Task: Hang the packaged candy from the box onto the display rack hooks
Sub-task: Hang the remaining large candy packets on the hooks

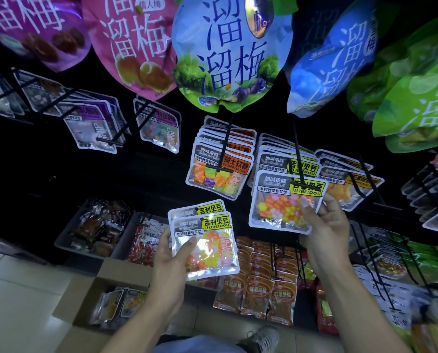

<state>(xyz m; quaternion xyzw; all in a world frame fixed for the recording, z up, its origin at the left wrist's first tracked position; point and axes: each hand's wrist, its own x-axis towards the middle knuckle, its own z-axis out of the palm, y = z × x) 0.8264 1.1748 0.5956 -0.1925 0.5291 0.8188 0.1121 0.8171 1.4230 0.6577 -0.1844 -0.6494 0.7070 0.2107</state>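
My right hand (pixel 324 225) pinches one jelly-bean packet (pixel 284 202) by its lower right corner, its top edge right at the tip of the black hook (pixel 298 159), which runs up and away from me. My left hand (pixel 172 253) grips two spare packets (pixel 205 245) lower left (the box (pixel 105 296) sits below), so the right is nearer.

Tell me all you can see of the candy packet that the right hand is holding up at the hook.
The candy packet is a flat, glossy pouch with a white border, a grey and yellow label on top, and a clear window showing orange, yellow, pink and white balls. It faces the camera, slightly tilted. The right hand pinches its right edge. Its top meets the black hook, in front of matching packets.
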